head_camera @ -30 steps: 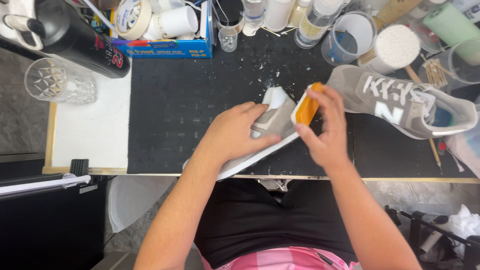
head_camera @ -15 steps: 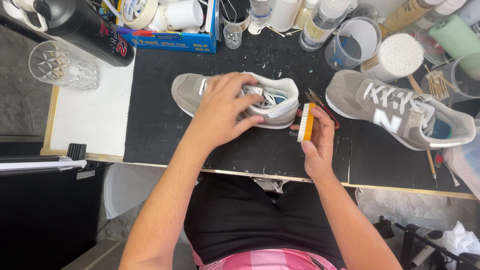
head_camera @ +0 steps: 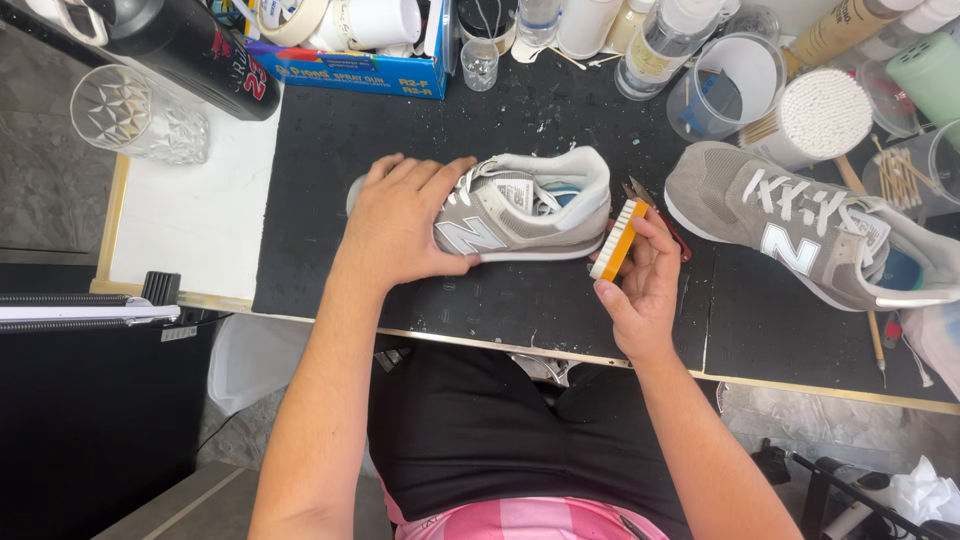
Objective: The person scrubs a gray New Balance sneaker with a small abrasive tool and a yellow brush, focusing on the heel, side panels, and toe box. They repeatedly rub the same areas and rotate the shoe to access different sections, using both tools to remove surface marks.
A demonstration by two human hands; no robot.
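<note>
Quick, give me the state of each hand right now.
Left hand: open, palm and fingers spread flat over the toe end of the grey sneaker on the mat.
Right hand: closed, grip on the orange-backed brush beside the sneaker's heel.

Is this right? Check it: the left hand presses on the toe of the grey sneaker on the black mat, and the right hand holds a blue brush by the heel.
One thing is wrong: the brush is orange and white, not blue, as the head view shows. The left hand does press on the toe of the grey sneaker on the black mat, and the right hand holds the brush by the heel.
</note>
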